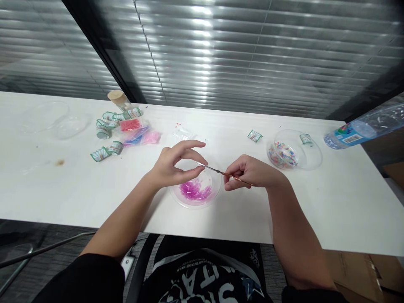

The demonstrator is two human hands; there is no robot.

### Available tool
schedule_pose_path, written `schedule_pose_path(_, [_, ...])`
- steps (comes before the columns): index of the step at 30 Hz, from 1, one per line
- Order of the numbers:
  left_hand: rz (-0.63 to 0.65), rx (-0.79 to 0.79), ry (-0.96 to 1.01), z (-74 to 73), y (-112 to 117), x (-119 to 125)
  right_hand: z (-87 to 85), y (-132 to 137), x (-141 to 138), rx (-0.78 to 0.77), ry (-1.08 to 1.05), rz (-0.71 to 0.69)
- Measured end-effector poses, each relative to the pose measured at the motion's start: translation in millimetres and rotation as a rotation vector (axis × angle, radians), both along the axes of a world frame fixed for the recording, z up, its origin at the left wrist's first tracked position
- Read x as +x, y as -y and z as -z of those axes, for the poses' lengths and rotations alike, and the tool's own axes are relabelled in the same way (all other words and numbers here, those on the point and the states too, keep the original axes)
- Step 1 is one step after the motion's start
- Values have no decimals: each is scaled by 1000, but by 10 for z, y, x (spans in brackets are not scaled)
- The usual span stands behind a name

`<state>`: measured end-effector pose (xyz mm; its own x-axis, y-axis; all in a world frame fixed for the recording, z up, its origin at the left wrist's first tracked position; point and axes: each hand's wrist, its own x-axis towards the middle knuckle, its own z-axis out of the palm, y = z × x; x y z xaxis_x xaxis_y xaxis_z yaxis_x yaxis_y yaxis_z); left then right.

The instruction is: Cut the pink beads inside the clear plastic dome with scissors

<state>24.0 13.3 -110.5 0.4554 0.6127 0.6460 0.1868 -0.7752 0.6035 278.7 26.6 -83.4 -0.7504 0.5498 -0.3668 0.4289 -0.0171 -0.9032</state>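
My right hand (244, 171) grips a pair of scissors (235, 176) by copper-coloured handles, the blades pointing left. The blade tips reach in between the fingers of my left hand (176, 164). That hand pinches with thumb and middle finger, its index finger raised; whatever lies in the pinch is too small to make out. Beneath both hands stands a clear round plastic dish (195, 206) on the white table. Pink, thin tube-like pieces (194, 190) lie spread in it.
Left of the hands are several green-and-white wrapped rolls (101, 154), bead packets (130, 125) and a wooden-lidded jar (118, 97). On the right are a container of coloured beads (282, 155), a small wrapper (254, 135) and a plastic bottle (355, 134). Blinds (202, 54) rise behind the table.
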Motion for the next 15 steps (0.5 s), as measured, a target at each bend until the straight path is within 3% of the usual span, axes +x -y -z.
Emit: schedule_pose_path(15, [-2,-51,-38,-11,2,-12,16,-8,7,7,9,-3])
